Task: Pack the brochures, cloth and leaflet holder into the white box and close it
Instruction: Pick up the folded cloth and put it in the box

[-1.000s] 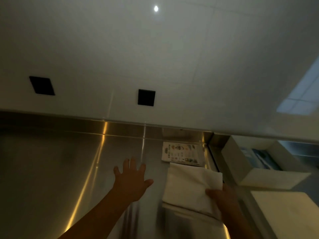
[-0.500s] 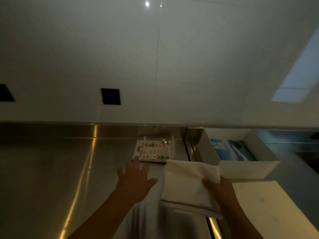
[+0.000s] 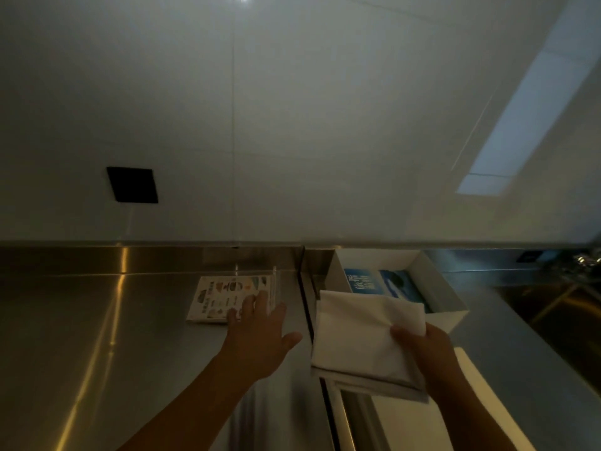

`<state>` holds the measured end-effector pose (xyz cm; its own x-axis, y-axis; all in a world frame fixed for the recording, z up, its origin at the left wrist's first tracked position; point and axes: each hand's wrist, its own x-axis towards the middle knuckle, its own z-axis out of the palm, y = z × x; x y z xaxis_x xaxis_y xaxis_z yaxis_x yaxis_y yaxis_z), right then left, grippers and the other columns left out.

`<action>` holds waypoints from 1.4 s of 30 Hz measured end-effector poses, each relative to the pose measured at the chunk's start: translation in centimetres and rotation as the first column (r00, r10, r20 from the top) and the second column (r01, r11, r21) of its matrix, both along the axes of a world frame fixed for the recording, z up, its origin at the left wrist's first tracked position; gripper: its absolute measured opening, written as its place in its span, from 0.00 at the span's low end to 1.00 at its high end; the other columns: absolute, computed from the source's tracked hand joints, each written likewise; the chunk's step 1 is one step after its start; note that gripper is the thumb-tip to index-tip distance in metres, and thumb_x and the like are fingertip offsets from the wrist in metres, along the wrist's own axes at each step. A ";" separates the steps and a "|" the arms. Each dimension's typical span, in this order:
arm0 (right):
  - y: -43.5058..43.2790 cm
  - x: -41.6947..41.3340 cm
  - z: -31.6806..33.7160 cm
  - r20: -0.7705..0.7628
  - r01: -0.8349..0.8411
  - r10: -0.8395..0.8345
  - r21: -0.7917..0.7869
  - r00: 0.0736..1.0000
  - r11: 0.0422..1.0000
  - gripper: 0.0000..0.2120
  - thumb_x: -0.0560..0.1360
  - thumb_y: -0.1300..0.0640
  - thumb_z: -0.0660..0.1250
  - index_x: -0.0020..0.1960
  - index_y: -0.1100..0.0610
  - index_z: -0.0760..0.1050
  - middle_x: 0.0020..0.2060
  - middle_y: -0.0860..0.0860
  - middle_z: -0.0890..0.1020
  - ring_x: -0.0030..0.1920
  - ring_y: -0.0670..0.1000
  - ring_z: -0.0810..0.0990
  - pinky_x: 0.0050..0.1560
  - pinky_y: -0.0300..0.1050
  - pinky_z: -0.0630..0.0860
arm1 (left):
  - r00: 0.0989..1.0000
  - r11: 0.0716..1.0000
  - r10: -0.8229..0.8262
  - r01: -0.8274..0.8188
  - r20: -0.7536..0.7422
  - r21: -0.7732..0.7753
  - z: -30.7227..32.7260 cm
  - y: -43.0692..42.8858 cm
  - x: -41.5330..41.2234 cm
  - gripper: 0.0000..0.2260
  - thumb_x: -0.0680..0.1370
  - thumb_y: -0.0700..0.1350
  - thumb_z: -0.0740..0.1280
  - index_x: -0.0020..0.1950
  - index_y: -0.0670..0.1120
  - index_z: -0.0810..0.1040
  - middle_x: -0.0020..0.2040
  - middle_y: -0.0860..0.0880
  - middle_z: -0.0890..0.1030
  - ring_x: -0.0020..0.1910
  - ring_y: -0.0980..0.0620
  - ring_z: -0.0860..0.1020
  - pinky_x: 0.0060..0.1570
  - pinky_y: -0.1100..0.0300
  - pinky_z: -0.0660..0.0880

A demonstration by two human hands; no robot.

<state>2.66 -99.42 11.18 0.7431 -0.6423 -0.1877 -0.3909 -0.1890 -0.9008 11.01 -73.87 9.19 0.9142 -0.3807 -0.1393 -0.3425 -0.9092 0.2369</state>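
Now, right hand (image 3: 422,349): I grip the cloth at its right near corner, thumb curled over the top face and the other fingers hidden beneath.
Cloth (image 3: 361,333): white, folded into a flat rectangle and held off the surface; the stacked layers show along its near edge. Its far edge overlaps the near left corner of the box in view, so it is not inside.
Left hand (image 3: 260,336): flat and wide, fingers spread, thumb out to the right, palm down and holding nothing. The fingertips reach over the holder's near right corner; I cannot tell whether they touch it.
Holder (image 3: 224,297): clear plastic, lying flat on the counter with a printed leaflet showing through it, near the back edge and left of the box.
Box (image 3: 445,294): white, open on top, standing to the right of the holder across a dark seam in the counter.
Brochures (image 3: 383,283): blue, lying in the bottom of the box; the cloth covers their near part.
Lid (image 3: 422,428): a white panel lying flat below my right wrist, on the near side of the box.
Counter (image 3: 97,336): brushed steel, streaked with reflected light.
Wall (image 3: 292,125): pale panels behind the counter, with a black square (image 3: 132,184) at the left.
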 end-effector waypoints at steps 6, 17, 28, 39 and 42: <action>-10.3 5.0 1.9 0.100 0.014 -0.012 -0.016 0.995 1.000 0.11 0.69 0.63 0.72 0.50 0.65 0.79 0.33 0.54 0.81 0.33 0.52 0.78 0.31 0.42 0.74 | 0.998 0.998 0.060 -0.060 0.002 -0.031 0.3 -6.1 1.2 0.30 0.76 0.65 0.53 0.75 0.54 0.54 0.79 0.46 0.48 0.77 0.42 0.47 0.72 0.39 0.49; -25.3 18.3 -1.7 0.050 -0.187 0.181 0.315 0.982 0.931 0.03 0.70 0.71 0.67 0.38 0.66 0.77 0.33 0.61 0.78 0.29 0.56 0.77 0.32 0.46 0.76 | 0.972 0.970 0.231 -0.234 -0.048 -0.067 -0.9 -20.3 3.4 0.29 0.77 0.64 0.54 0.75 0.54 0.57 0.78 0.47 0.51 0.76 0.46 0.52 0.72 0.48 0.55; -23.6 21.8 -9.4 -0.218 -0.194 0.295 0.388 0.930 0.901 0.13 0.73 0.70 0.67 0.56 0.72 0.72 0.48 0.62 0.76 0.46 0.61 0.79 0.43 0.49 0.75 | 0.925 0.931 0.363 -0.363 -0.108 0.021 -2.4 -20.5 4.2 0.30 0.77 0.64 0.52 0.76 0.54 0.53 0.78 0.48 0.51 0.77 0.47 0.51 0.75 0.47 0.52; -22.2 22.1 -12.6 -0.423 -0.452 0.296 -0.338 0.857 0.826 0.30 0.71 0.50 0.70 0.67 0.60 0.63 0.61 0.61 0.75 0.60 0.61 0.75 0.55 0.54 0.75 | 0.920 0.929 0.369 -0.370 -0.130 0.022 -2.8 -20.6 3.9 0.27 0.78 0.61 0.55 0.75 0.54 0.56 0.77 0.49 0.54 0.76 0.47 0.54 0.74 0.48 0.57; -22.5 22.0 -12.9 -0.421 -0.438 0.257 -0.420 0.870 0.795 0.40 0.68 0.47 0.73 0.71 0.58 0.57 0.66 0.63 0.68 0.66 0.64 0.68 0.61 0.59 0.71 | 0.920 0.928 0.368 -0.372 -0.138 -0.005 -3.1 -20.6 3.7 0.27 0.78 0.62 0.56 0.75 0.54 0.57 0.77 0.49 0.53 0.76 0.47 0.52 0.74 0.48 0.57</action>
<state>24.61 -121.96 -1.73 0.8854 -0.4225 -0.1938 -0.4611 -0.7460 -0.4805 14.71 -94.52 6.13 0.9647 -0.0247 -0.2622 0.0533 -0.9566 0.2864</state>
